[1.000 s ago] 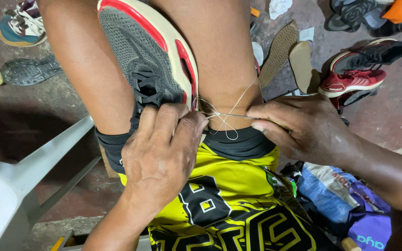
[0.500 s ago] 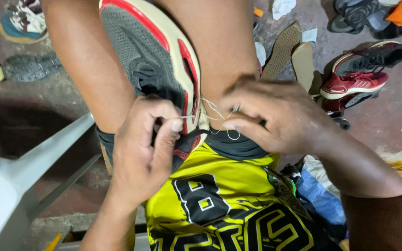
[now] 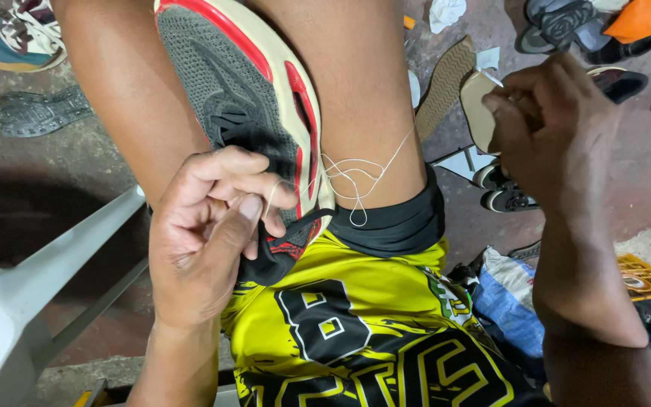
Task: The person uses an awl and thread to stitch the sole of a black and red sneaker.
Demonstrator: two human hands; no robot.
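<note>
Your left hand point(image 3: 209, 234) is closed on the heel end of the shoe point(image 3: 246, 113), fingers curled together and thumb pressed against them, pinching the white thread point(image 3: 356, 177) where it leaves the dark collar. The shoe lies clamped between your bare knees, its grey mesh upper and cream-and-red sole edge facing up, the heel resting on your yellow shorts point(image 3: 356, 324).

Your right hand point(image 3: 548, 128) has changed most. Half a second ago it was down at the shoe's heel, touching your left hand; now it is lifted up and out to the right, well apart from the shoe, above the floor. Its fingers are bunched together and the thread runs from the shoe up toward them in a straight line, with a slack loop of thread lying against your right thigh just beside the sole. Whether a needle sits in those fingers, you cannot tell from here.

Your left hand has barely moved, though its grip is tighter and nearer the sole edge than a second ago.

Around you, on the concrete floor point(image 3: 627, 188), lie loose soles point(image 3: 446, 83), a black sneaker point(image 3: 506, 197) near your right wrist, more shoes at the top corners, a blue bag point(image 3: 514, 309) by your right forearm and a white plastic chair point(image 3: 32, 301) to your left.
</note>
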